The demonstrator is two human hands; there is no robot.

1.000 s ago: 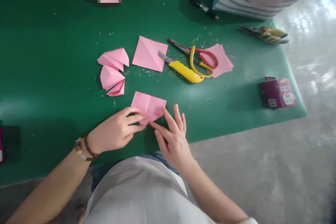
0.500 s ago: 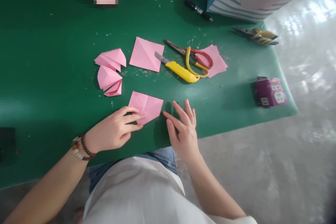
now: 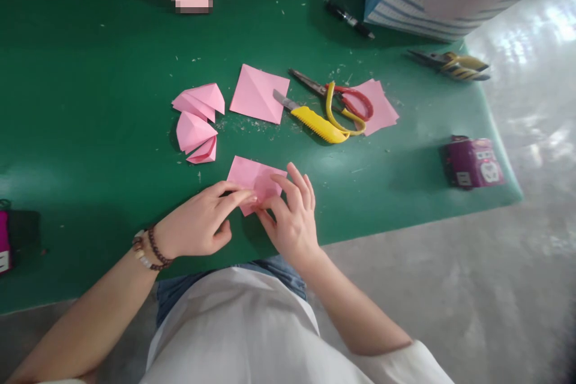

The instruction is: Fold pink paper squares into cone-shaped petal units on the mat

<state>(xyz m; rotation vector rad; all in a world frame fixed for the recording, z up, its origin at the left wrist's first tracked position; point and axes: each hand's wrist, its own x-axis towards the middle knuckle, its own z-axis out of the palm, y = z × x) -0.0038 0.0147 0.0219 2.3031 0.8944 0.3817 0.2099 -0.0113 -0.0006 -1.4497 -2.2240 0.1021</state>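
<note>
Folding session on a green work table, and the pink paper sheet, folded into a rough wide shape, sits close to the front edge, right in front of me. Its long axis runs about left to right across the table, tilted a bit, with 1 corner pointing down toward my body. My left hand, with beaded bracelets on the wrist, comes in from the left, its fingers together with the tips on the sheet. My right hand covers the sheet's right side, fingers slightly apart and pressing down. Can't tell if either hand is actually pinching it. The 2 hands nearly meet over the paper. Just above sit a small group of folded pink paper pieces and a flat pink square with a diagonal crease. Up and right there's a yellow utility knife beside red-and-yellow-handled scissors, and the bench has open green room to the right before its edge.
</note>
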